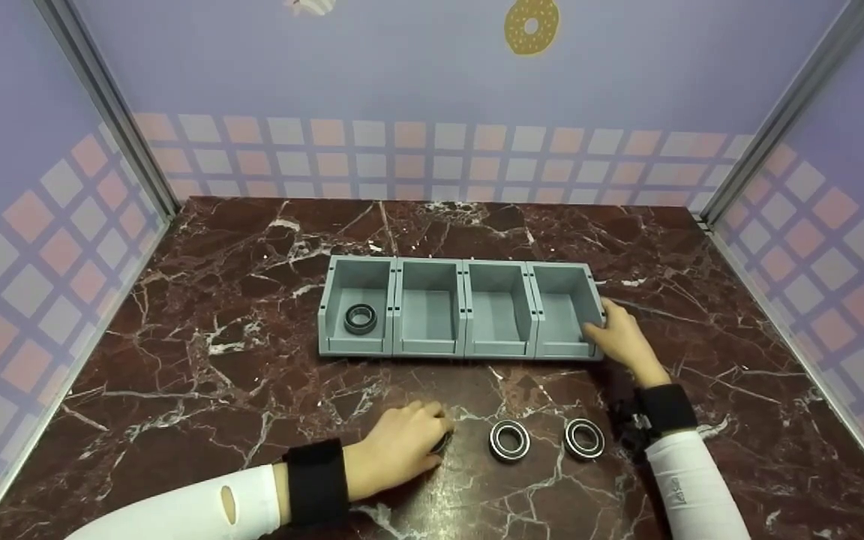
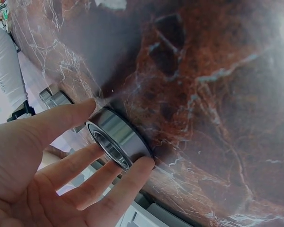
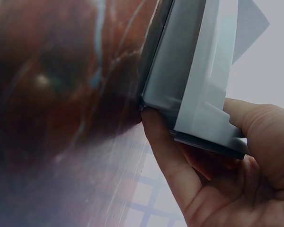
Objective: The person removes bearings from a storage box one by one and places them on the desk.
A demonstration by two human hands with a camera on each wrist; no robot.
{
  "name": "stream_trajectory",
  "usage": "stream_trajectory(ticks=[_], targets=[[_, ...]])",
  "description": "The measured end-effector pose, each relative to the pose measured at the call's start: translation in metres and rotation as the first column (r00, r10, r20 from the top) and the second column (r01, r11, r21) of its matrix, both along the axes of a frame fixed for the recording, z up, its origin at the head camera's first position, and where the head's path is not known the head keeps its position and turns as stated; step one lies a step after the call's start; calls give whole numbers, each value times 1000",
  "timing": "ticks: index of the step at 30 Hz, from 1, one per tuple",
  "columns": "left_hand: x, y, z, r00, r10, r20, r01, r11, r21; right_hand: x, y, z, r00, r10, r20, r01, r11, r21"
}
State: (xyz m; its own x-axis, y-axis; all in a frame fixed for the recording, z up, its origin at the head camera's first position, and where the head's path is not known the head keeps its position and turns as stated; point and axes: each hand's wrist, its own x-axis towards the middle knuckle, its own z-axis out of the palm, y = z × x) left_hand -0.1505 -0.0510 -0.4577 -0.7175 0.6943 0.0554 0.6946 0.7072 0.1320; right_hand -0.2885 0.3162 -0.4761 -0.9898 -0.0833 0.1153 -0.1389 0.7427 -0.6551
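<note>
On the table my left hand has its thumb and fingers around a metal ball bearing, which stays mostly hidden under the hand in the head view. My right hand grips the right side wall of the rightmost grey bin, thumb inside and fingers outside, as the right wrist view also shows. Two more bearings lie flat right of my left hand: a nearer bearing and a farther bearing. Another bearing sits inside the leftmost bin.
Two middle bins, the left one and the right one, stand side by side between the outer bins. All rest on a dark red marbled table. Panels close off the back and both sides.
</note>
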Motion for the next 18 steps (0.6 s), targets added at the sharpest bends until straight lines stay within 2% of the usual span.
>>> stream_trajectory(ticks=[11, 18], targets=[[0, 0, 4, 1000, 5, 7, -5, 1000, -9, 0, 1, 0, 1000, 10, 16, -10, 1000, 6], [-1, 0, 10, 1000, -10, -10, 11, 1000, 21, 1, 0, 1, 1000, 6, -2, -6, 1000, -3]])
